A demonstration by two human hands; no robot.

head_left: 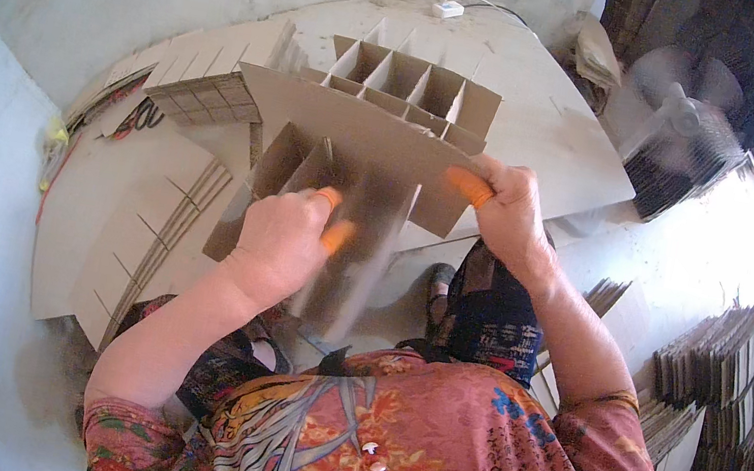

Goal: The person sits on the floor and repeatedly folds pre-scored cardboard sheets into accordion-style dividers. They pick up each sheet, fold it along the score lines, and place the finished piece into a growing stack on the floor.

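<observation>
A cardboard divider with a long brown strip and crosswise slats is held up in front of me. My right hand pinches the right end of its long strip, an orange finger cot on the thumb. Closed among the slats on the near side is my left hand, with orange cots on two fingers; its grip is partly blurred. The slats by these fingers are smeared by motion. Just behind stands another cardboard grid with several open cells, resting on the pale table.
Stacked slotted cardboard pieces stand at the table's back left, beside dark-handled scissors. Cardboard strips lie nearer. A white power socket is at the back. On the right are a fan and bundled cardboard stacks.
</observation>
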